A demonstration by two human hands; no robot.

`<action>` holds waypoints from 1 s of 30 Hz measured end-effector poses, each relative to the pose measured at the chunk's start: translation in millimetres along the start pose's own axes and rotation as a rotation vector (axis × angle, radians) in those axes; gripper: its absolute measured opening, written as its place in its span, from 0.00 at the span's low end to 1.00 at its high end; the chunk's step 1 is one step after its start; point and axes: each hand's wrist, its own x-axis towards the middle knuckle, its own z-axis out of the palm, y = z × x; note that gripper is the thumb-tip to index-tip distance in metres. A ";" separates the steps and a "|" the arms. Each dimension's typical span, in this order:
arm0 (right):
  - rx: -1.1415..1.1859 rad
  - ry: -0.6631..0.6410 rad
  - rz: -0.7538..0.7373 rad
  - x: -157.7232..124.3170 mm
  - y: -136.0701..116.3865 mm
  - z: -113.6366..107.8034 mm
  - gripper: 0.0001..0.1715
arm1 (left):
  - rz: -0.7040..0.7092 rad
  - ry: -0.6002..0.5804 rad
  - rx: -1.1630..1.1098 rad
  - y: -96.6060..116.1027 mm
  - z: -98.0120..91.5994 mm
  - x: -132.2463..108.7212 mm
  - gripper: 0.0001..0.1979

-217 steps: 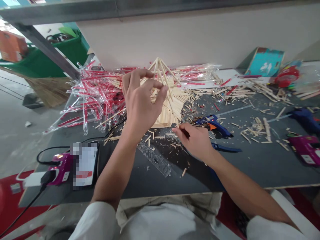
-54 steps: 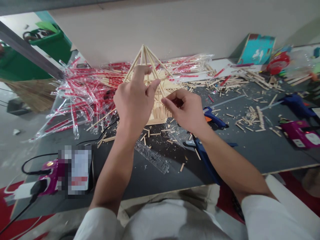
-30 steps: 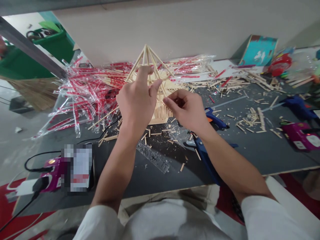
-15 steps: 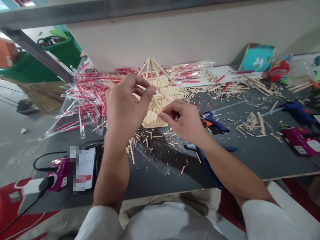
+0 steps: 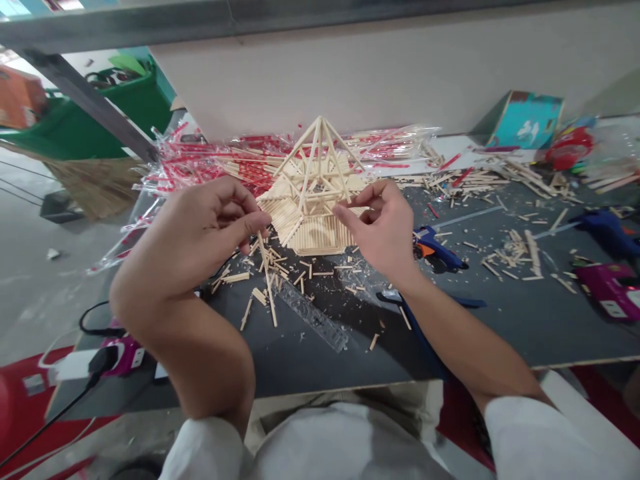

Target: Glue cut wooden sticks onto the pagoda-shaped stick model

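Observation:
A pale stick model (image 5: 320,233), with a pointed frame of sticks rising from a flat stick base, stands on the dark table. At its left side my left hand (image 5: 200,233) is closed, thumb and finger pinched on a thin stick (image 5: 267,283) that points down toward the table. My right hand (image 5: 383,230) is pinched at the model's right side, its fingertips by a slanting stick of the frame; what it grips, if anything, is too small to make out. Below the model lies a clear ruler (image 5: 315,317).
Cut stick pieces (image 5: 237,277) litter the table (image 5: 500,340). Red-and-clear wrapped sticks (image 5: 185,157) lie behind left. Blue glue guns (image 5: 440,250) rest at right, near a purple power adapter (image 5: 607,287). A turquoise box (image 5: 530,123) stands at the back.
My left hand has moved left and down from before the model, uncovering it, and a stick now shows hanging from its fingers. My right hand has shifted slightly right and up. The view has shifted slightly.

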 end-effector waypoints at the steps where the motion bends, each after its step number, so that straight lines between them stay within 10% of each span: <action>1: 0.024 0.006 0.018 0.6 0.0 2.4 0.23 | -0.004 -0.022 0.024 -3.4 0.0 0.5 0.13; 14: -0.379 -0.447 0.170 -3.6 -38.0 -36.1 0.46 | 0.014 -0.472 0.330 -2.5 3.1 12.8 0.14; 18: -0.570 -0.609 0.121 -6.1 -52.1 -47.9 0.33 | -0.057 -0.452 0.402 -4.9 7.5 17.6 0.16; 30: -0.174 -0.211 0.182 13.1 -27.7 -13.0 0.26 | -0.096 -0.453 0.428 -17.9 13.6 25.0 0.15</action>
